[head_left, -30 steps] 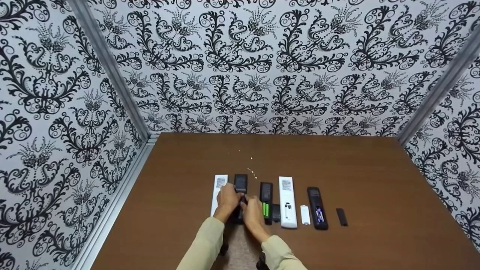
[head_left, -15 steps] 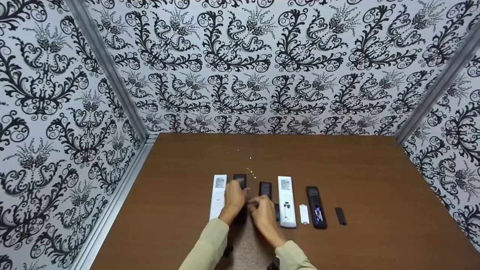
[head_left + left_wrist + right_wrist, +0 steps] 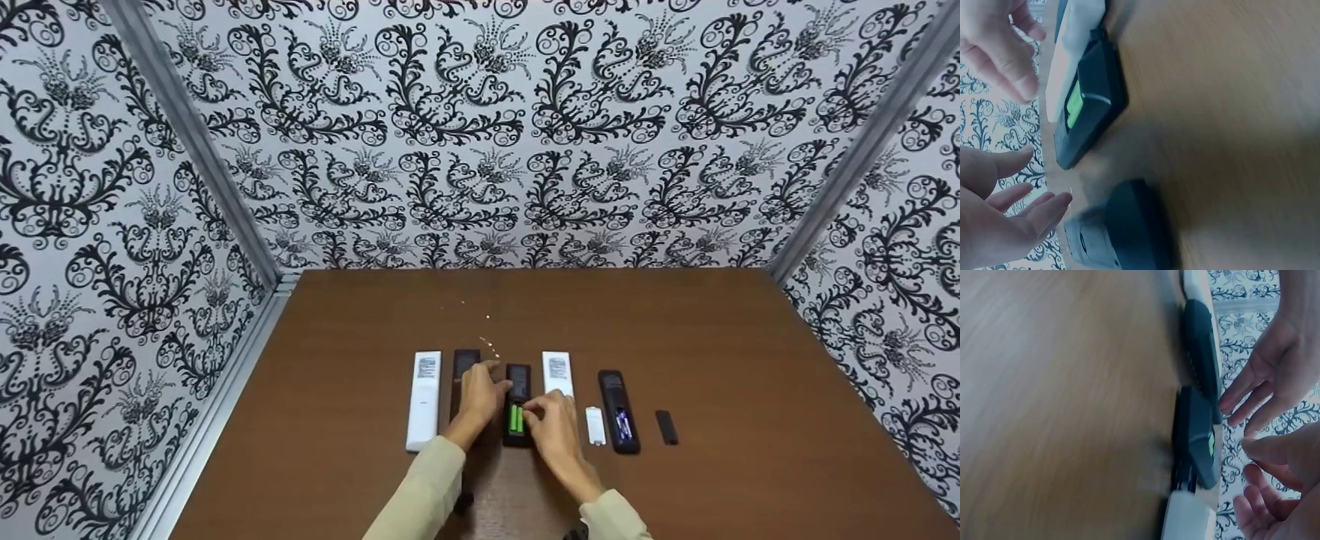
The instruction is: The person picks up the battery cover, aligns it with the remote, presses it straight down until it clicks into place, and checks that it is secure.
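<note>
My left hand (image 3: 480, 394) hovers over a black remote control (image 3: 466, 363), its fingers loosely extended and holding nothing in the left wrist view. That remote's lower part is mostly hidden by the hand. To its right lies another black remote control (image 3: 517, 382), face down, with two green batteries (image 3: 516, 420) in its uncovered compartment. Beside those batteries is my right hand (image 3: 553, 424), thumb and fingers bent loosely; nothing shows between them in the right wrist view (image 3: 1280, 484). It hides the lower part of a white remote control (image 3: 556, 371).
Far left lies a white remote control (image 3: 425, 397). To the right are a white battery cover (image 3: 595, 426), a black remote control (image 3: 611, 386) with purple batteries (image 3: 623, 426), and a black battery cover (image 3: 666, 426). Small bright specks dot the brown table (image 3: 360, 315). Patterned walls enclose it.
Both hands have come apart and shifted right. The left hand has lifted away from the left black remote control; the right hand has moved beside the remote control with green batteries. The view has turned slightly.
</note>
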A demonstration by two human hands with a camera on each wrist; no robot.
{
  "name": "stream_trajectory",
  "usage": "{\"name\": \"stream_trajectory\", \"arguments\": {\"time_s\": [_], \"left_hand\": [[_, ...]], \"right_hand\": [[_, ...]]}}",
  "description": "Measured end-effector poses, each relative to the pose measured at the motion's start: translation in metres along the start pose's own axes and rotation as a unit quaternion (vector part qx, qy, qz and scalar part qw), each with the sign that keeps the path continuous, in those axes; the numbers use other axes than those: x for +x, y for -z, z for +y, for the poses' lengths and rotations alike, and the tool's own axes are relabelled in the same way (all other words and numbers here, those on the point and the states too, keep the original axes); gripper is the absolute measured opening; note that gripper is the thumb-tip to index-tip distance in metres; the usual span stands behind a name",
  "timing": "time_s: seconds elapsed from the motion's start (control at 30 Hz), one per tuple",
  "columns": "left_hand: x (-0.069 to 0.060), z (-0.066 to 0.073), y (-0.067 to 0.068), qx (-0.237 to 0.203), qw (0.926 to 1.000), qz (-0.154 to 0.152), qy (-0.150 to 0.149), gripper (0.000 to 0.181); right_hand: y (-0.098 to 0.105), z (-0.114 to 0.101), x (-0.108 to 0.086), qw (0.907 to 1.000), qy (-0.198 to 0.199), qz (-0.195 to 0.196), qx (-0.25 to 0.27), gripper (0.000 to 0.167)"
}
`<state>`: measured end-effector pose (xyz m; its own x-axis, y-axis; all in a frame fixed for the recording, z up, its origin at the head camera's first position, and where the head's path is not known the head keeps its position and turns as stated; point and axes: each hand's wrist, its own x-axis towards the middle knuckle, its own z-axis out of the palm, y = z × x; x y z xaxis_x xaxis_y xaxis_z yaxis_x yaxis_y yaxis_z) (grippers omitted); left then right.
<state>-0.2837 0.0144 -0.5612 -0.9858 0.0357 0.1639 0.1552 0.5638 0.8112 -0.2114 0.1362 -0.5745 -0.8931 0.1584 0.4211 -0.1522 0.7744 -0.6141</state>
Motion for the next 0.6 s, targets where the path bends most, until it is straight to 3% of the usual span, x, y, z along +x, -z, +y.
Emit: {"name": "stream_trajectory", "arguments": {"time_s": [0.2, 0.43, 0.6], "left_hand": [[-0.004, 0.008, -0.010, 0.025, 0.9988, -0.032, 0.026, 0.049], [-0.009, 0.017, -0.021, 0.045, 0.9968, -0.020, 0.063, 0.058], [-0.011, 0.021, -0.031, 0.041, 0.9946, -0.011, 0.094, 0.066]], "right_hand": [[0.010, 0.008, -0.005, 0.9984, 0.021, -0.028, -0.044, 0.009], [0.018, 0.010, -0.008, 0.9919, 0.007, -0.085, -0.095, 0.012], [0.019, 0.011, -0.012, 0.9848, 0.028, -0.101, -0.139, 0.012]]}}
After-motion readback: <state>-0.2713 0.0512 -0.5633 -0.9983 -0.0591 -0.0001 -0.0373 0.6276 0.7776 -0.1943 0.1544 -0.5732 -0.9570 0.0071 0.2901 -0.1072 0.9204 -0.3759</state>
